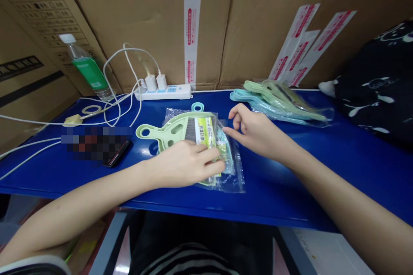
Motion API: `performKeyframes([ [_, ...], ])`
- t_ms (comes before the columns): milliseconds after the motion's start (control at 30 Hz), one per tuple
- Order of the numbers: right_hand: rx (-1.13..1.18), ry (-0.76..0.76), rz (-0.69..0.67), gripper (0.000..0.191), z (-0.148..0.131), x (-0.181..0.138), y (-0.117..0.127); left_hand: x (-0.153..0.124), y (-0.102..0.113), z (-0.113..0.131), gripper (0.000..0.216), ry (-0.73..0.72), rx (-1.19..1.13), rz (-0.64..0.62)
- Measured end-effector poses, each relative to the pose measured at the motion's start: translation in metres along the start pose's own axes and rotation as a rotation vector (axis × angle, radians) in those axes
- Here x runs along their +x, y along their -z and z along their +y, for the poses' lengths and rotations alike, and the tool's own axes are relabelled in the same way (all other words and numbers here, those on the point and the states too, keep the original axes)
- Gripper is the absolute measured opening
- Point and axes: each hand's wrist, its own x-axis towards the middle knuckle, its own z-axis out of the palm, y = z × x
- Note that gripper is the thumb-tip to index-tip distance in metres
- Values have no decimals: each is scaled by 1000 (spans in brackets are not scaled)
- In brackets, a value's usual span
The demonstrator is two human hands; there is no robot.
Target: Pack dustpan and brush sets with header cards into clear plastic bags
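Observation:
A light green dustpan with a grey-bristled brush [177, 129] lies in a clear bag with a yellow-green label, its handle pointing left. Beneath and to its right is a light blue bagged dustpan [229, 159], mostly covered; a blue handle loop shows behind. My left hand [192, 163] lies over the green set, fingers bent over its right side and closed on it; the thumb is hidden. My right hand [250, 131] hovers at the bags' right edge. Its thumb and forefinger are apart, the other fingers curled, with nothing visible between them.
More bagged green and blue dustpans [284, 99] lie at the back right, near a dark patterned cloth item [380, 86]. A power strip [174, 92] with white cables, a bottle [88, 71] and a dark phone-like object [116, 153] are on the left. Cardboard [145, 13] stands behind the blue table [277, 197].

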Motion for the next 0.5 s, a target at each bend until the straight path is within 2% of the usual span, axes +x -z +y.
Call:
performKeyframes([
  [67,-21,48,0,23,6,3,-3,-1,-1,0,20,-4,-20,-23],
  [233,43,98,-117,17,7,4,-9,-2,0,3,20,-14,-80,-87],
  [333,10,89,-134,15,4,2,-9,-1,2,7,20,-20,-121,-130],
  [500,-85,-4,-142,24,1,1,-8,2,5,10,25,1,-131,-153],
])
